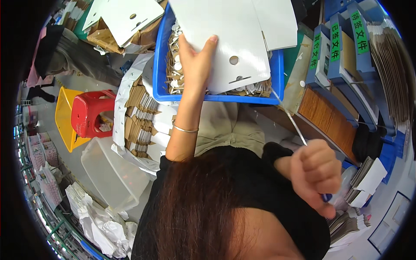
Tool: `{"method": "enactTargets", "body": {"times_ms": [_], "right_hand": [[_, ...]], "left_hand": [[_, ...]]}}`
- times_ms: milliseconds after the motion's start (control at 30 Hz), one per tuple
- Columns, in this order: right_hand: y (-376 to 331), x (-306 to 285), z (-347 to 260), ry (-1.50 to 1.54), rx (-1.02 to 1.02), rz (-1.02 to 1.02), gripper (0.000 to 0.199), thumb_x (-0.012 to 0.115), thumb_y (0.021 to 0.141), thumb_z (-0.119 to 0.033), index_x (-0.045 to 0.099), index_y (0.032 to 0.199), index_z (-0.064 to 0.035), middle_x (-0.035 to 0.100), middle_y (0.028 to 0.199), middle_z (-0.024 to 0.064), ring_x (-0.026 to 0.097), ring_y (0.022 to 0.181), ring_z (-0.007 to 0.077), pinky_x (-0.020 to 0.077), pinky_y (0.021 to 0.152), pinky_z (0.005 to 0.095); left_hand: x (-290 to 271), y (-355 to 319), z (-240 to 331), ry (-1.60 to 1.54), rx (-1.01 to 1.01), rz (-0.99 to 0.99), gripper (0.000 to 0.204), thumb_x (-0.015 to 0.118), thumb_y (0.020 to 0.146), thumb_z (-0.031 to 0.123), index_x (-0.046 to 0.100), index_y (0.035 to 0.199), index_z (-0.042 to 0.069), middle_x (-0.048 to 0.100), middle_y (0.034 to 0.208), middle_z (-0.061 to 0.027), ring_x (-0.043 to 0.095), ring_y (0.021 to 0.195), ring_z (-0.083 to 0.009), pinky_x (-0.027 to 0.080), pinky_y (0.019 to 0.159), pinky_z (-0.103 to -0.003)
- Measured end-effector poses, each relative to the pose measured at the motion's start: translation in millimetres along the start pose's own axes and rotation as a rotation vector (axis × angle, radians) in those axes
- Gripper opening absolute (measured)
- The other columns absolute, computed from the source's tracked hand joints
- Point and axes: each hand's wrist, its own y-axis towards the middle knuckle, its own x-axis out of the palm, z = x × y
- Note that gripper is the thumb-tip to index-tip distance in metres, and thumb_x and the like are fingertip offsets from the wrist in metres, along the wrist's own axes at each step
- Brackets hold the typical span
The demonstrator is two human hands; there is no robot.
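Observation:
My left hand (195, 60) grips the left edge of a glossy white card sheet (242, 43), thumb on top and the other fingers mostly hidden. The sheet has a round hole and a slot, and lies across a blue plastic bin (158, 71). Small white and brown card scraps (174, 80) fill the bin beneath it. Another white sheet (279, 26) overlaps at the right. Away from the sheet, at the right, my right hand (316, 171) is closed around the blue handle of a thin metal rod (294, 123). The rod points toward the bin's near right corner; its exact kind is unclear.
Stacked white sheets (130, 17) lie at the far left. Blue file boxes (333, 65) and brown folded card (390, 73) stand right. On the left are bundled card pieces (141, 117), a red stool (84, 115), a yellow bin (65, 121), a clear tub (115, 169) and another person (82, 56).

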Motion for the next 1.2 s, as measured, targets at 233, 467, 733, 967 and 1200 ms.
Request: {"method": "enactTargets", "body": {"times_ms": [233,467,733,967,1200], "right_hand": [[-3,-25,19,-0.706,0.213,0.316,0.025,0.075,0.063,-0.014,0.051,0.065,-0.0076,0.036,0.049,-0.0047,0.023,0.040,0.0065,0.0188,0.038,0.0218],[16,12,60,-0.564,0.750,-0.110,0.035,0.080,0.051,-0.002,0.060,0.079,-0.0055,0.027,0.047,-0.0101,0.020,0.044,0.0023,0.0139,0.045,0.0179],[23,31,74,-0.473,0.658,-0.292,0.032,0.080,0.054,-0.003,0.056,0.075,-0.0055,0.030,0.047,-0.0082,0.023,0.044,0.0049,0.0251,0.044,0.0182],[19,22,72,-0.734,0.533,-0.483,0.019,0.069,0.062,0.000,0.053,0.071,-0.0035,0.036,0.047,-0.0042,0.029,0.041,0.0088,0.0298,0.043,0.0207],[20,20,48,-0.975,0.596,-0.399,0.013,0.060,0.064,-0.002,0.057,0.077,-0.0015,0.045,0.050,0.0066,0.036,0.040,0.0208,0.0322,0.042,0.0285]], "left_hand": [[-13,5,30,-0.318,-0.234,-0.026,0.035,0.058,0.081,0.018,0.046,0.105,-0.005,0.057,0.091,-0.0176,0.062,0.071,-0.0233,0.051,0.061,-0.027],[-28,-19,26,-1.541,-0.807,-0.767,0.034,0.050,0.086,0.018,0.047,0.111,-0.004,0.055,0.107,-0.0149,0.059,0.083,-0.0200,0.049,0.063,-0.025],[-21,-39,23,-1.590,-0.827,-0.630,0.033,0.047,0.088,0.018,0.047,0.114,-0.004,0.056,0.107,-0.0165,0.059,0.087,-0.0213,0.049,0.070,-0.029],[-20,-34,5,-1.460,-0.821,-0.531,0.029,0.044,0.090,0.014,0.050,0.111,-0.004,0.060,0.102,-0.0167,0.062,0.083,-0.0223,0.051,0.068,-0.031],[-31,-16,8,-1.591,-0.974,-0.734,0.026,0.044,0.089,0.012,0.052,0.109,-0.002,0.063,0.095,-0.0162,0.065,0.077,-0.0238,0.054,0.065,-0.032]]}}
